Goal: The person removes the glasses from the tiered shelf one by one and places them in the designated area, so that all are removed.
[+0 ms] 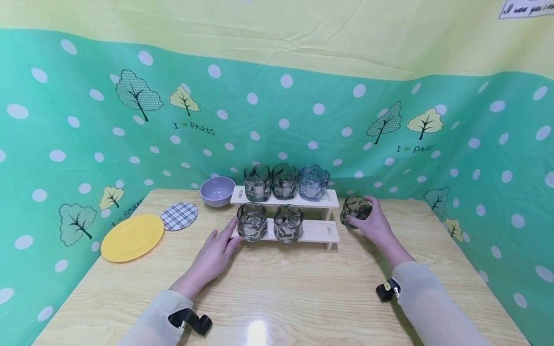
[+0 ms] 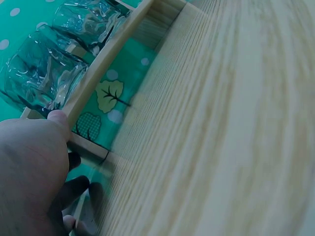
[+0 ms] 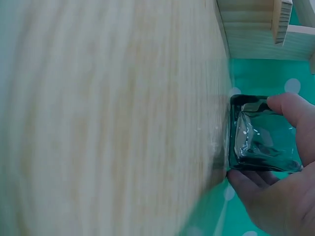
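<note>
Glass cup [image 1: 355, 207] right of frame centre: right hand [image 1: 375, 225] clasps its sides, probably for control; left hand [image 1: 214, 255], fingers extended, touches lower shelf [image 1: 318, 231], perhaps steadying it.

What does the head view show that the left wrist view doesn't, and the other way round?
Only the head view: the right hand holding a dark glass, plus the purple bowl, yellow plate and checked mat.

Only the left wrist view: a low look under the front shelf, with printed trees visible through the gap beneath it.

Both: the left hand at that shelf's end, glasses standing on it, the wooden table and the dotted backdrop.
</note>
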`<state>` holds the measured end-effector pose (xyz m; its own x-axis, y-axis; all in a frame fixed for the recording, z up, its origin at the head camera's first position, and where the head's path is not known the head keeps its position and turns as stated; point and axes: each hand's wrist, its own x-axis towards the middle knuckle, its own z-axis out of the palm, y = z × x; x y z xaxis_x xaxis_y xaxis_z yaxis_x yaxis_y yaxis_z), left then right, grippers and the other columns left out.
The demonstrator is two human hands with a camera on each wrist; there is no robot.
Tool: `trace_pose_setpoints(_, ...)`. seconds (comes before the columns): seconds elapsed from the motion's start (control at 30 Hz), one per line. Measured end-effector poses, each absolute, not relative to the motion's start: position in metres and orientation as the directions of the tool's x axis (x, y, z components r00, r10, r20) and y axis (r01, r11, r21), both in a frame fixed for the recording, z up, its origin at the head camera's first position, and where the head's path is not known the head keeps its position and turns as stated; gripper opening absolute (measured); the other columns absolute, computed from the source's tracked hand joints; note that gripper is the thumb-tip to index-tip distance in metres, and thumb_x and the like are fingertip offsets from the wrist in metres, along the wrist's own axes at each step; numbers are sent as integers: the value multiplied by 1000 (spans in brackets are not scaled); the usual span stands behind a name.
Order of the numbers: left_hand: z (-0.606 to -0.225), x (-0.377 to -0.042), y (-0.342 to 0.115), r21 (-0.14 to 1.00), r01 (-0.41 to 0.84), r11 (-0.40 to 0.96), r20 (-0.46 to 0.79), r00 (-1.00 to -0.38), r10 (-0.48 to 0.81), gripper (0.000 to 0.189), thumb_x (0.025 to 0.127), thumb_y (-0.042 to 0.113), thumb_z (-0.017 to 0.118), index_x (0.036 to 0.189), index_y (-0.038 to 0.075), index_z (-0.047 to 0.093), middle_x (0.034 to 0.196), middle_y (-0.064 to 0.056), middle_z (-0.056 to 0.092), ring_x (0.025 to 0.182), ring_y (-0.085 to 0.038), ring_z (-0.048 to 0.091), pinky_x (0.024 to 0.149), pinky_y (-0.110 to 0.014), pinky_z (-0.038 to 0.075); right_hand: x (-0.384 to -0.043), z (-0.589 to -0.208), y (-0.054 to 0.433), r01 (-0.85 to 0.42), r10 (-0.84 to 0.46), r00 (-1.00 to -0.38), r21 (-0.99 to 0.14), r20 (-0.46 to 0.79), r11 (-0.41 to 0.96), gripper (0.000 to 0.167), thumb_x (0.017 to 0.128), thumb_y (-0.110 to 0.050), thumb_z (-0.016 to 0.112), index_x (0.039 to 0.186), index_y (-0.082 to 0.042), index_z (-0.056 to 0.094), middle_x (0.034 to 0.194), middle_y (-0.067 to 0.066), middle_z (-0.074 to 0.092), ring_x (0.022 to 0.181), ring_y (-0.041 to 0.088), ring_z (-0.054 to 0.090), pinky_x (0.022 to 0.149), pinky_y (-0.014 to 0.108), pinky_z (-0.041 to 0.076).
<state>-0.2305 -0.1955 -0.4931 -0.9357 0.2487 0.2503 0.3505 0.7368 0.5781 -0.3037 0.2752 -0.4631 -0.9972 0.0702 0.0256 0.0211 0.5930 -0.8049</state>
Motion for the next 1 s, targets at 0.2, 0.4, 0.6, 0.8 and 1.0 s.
trace_pose_setpoints(0.2, -493, -231, -196, 580, 343, 739, 238, -939, 249, 65, 120, 30, 51, 174, 5, 28, 172, -19, 40, 154, -41, 46, 134, -67, 16, -298, -458, 277, 4, 40, -999, -811, 23, 585, 117, 98, -29, 88, 177, -7, 3, 173, 41, 19, 154, 65, 28, 125, 78, 26)
trace_pose_setpoints(0.4, -494, -232, -196, 577, 351, 738, 247, -936, 252, 65, 120, 32, 50, 175, 6, 28, 172, -19, 40, 153, -41, 47, 134, -67, 16, -291, -452, 276, -11, 53, -997, -803, 53, 596, 122, 96, -30, 90, 177, -8, 3, 177, 35, 16, 158, 61, 25, 126, 78, 24)
trace_pose_setpoints(0.6, -493, -232, -197, 580, 351, 735, 251, -935, 248, 65, 120, 31, 51, 174, 5, 29, 171, -18, 41, 153, -41, 48, 134, -67, 17, -279, -437, 271, -24, 82, -992, -772, 98, 635, 122, 96, -33, 90, 178, -10, 4, 178, 32, 14, 158, 61, 24, 123, 81, 25)
trace_pose_setpoints(0.8, -494, -232, -197, 586, 343, 735, 243, -939, 244, 65, 119, 32, 51, 174, 4, 29, 171, -18, 41, 154, -41, 47, 134, -66, 16, -265, -418, 260, -33, 103, -986, -752, 133, 659, 122, 95, -46, 89, 179, -16, 5, 180, 28, 13, 159, 59, 24, 122, 82, 27)
trace_pose_setpoints(1.0, -494, -232, -196, 582, 337, 740, 236, -941, 243, 65, 120, 33, 50, 175, 5, 28, 172, -18, 40, 154, -41, 47, 134, -66, 15, -250, -399, 241, -112, 86, -972, -748, 221, 654, 115, 96, -38, 89, 179, -16, 12, 180, 24, 20, 159, 56, 27, 123, 81, 27)
